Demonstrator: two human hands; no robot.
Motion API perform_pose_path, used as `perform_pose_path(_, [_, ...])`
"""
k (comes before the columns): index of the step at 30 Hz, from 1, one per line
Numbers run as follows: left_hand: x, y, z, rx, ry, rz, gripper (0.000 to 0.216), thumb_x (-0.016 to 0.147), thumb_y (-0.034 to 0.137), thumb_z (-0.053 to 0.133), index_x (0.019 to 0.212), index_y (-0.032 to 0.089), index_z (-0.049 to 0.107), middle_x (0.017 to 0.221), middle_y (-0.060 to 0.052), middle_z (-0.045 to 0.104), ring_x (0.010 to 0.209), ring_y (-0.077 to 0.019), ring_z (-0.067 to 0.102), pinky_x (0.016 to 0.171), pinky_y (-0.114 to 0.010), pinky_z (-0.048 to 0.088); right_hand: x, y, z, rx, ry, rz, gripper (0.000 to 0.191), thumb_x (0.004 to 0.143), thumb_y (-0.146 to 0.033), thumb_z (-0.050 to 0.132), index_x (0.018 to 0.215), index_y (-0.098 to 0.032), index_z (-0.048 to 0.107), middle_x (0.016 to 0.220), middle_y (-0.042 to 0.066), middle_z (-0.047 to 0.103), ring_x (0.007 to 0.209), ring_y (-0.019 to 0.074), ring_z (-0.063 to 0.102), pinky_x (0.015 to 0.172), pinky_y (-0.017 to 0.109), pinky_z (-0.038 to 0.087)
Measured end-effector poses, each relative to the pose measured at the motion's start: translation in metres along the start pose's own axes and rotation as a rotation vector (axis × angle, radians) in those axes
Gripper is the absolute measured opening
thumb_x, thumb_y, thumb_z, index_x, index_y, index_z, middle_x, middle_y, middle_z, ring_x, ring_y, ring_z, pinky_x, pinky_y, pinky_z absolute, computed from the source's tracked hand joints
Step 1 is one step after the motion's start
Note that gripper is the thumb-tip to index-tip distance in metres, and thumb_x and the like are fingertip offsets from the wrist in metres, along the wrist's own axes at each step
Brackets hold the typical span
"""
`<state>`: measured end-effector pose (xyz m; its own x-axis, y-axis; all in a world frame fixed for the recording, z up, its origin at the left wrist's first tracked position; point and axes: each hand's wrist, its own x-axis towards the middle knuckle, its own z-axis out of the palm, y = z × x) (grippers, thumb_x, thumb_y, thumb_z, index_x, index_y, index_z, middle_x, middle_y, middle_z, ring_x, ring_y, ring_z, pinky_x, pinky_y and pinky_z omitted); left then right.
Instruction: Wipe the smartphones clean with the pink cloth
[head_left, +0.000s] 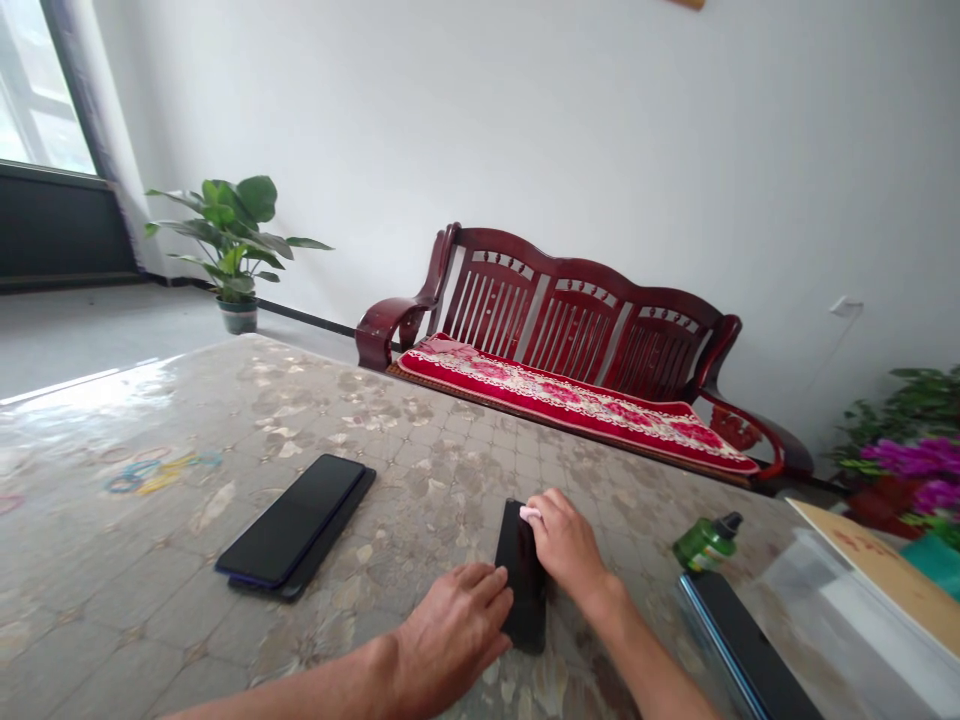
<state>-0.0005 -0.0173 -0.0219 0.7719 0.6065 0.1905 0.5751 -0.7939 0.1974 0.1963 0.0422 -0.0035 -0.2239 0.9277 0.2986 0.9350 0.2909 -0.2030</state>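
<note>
Two bare hands at one dark phone (pixel 523 600), which lies screen up on the patterned table (pixel 390 480), well in from the far edge. Left hand (pixel 465 625): fingers together and bent, tips at the phone's left long side; whether they grip or only rest cannot be told. Right hand (pixel 566 540): fingers curled, pinching a small pale pink piece (pixel 529 513) at the phone's upper end; this hand hides part of the right long side.

Other items, same table:
- Two phones, stacked, left of the hands: upper phone (pixel 296 515) blue-edged, dark screen up; lower phone (pixel 330 555) black, jutting out along the right side. Well apart from the hands.
- Rubber bands (pixel 154 475), blue and yellow, loosely heaped toward the left edge.
- One green bottle (pixel 701 545), dark cap, right of the right hand, well in from the far edge.
- One further dark device (pixel 757 650) with a light blue side, just nearer than the bottle, cut off by the frame.
- One clear container (pixel 840 600) with a tan panel (pixel 889 560), on the right, blocking the view of the table's right edge.

Beyond the far edge: one dark red wooden bench (pixel 570 320) with a red floral cover (pixel 570 400); right of it, purple flowers (pixel 907 460), partly behind the tan panel. Beyond the far left corner: one potted plant (pixel 240 225).
</note>
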Motion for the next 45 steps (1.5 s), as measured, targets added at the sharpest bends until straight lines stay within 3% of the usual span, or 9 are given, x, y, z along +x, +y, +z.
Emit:
perform_pose_path(10, [0.002, 0.001, 0.001, -0.011, -0.017, -0.017, 0.024, 0.095, 0.03, 0.059, 0.112, 0.014, 0.062, 0.12, -0.013, 0.064, 0.113, -0.0276, 0.057, 0.099, -0.039, 0.047, -0.016, -0.017, -0.004, 0.081, -0.082, -0.115, 0.019, 0.091, -0.013, 0.046, 0.082, -0.023, 0.06, 0.088, 0.002, 0.059, 0.083, 0.0152, 0.057, 0.074, 0.024, 0.04])
perform_pose_path(20, [0.008, -0.014, 0.006, -0.026, 0.042, -0.023, 0.025, 0.092, 0.025, 0.064, 0.113, 0.012, 0.062, 0.124, -0.013, 0.064, 0.119, -0.0273, 0.056, 0.104, -0.037, 0.043, 0.022, -0.014, 0.01, -0.033, 0.014, 0.041, 0.023, 0.096, -0.019, 0.045, 0.08, -0.023, 0.061, 0.087, 0.003, 0.061, 0.082, 0.0148, 0.058, 0.072, 0.023, 0.039])
perform_pose_path(28, [0.008, -0.013, 0.006, -0.046, 0.064, -0.031, 0.02, 0.096, 0.027, 0.058, 0.113, 0.017, 0.061, 0.12, -0.01, 0.065, 0.115, -0.0253, 0.058, 0.102, -0.036, 0.044, 0.0, -0.023, 0.001, 0.112, -0.08, -0.107, 0.019, 0.092, -0.016, 0.048, 0.082, -0.023, 0.063, 0.088, 0.001, 0.06, 0.084, 0.0139, 0.058, 0.074, 0.022, 0.039])
perform_pose_path(37, [0.009, -0.015, 0.01, -0.019, 0.056, -0.03, 0.026, 0.092, 0.027, 0.066, 0.114, 0.013, 0.062, 0.123, -0.012, 0.064, 0.119, -0.0271, 0.056, 0.104, -0.036, 0.044, 0.03, -0.016, 0.012, 0.004, 0.007, 0.047, 0.021, 0.094, -0.019, 0.048, 0.079, -0.023, 0.063, 0.086, 0.003, 0.062, 0.081, 0.0154, 0.059, 0.071, 0.023, 0.038])
perform_pose_path(45, [0.009, -0.012, 0.003, -0.056, 0.043, -0.039, 0.02, 0.094, 0.024, 0.062, 0.112, 0.015, 0.062, 0.118, -0.011, 0.066, 0.117, -0.0259, 0.057, 0.103, -0.036, 0.044, 0.005, -0.021, 0.004, 0.099, -0.087, -0.097, 0.019, 0.093, -0.017, 0.048, 0.084, -0.023, 0.063, 0.09, 0.001, 0.06, 0.083, 0.0134, 0.059, 0.073, 0.022, 0.038])
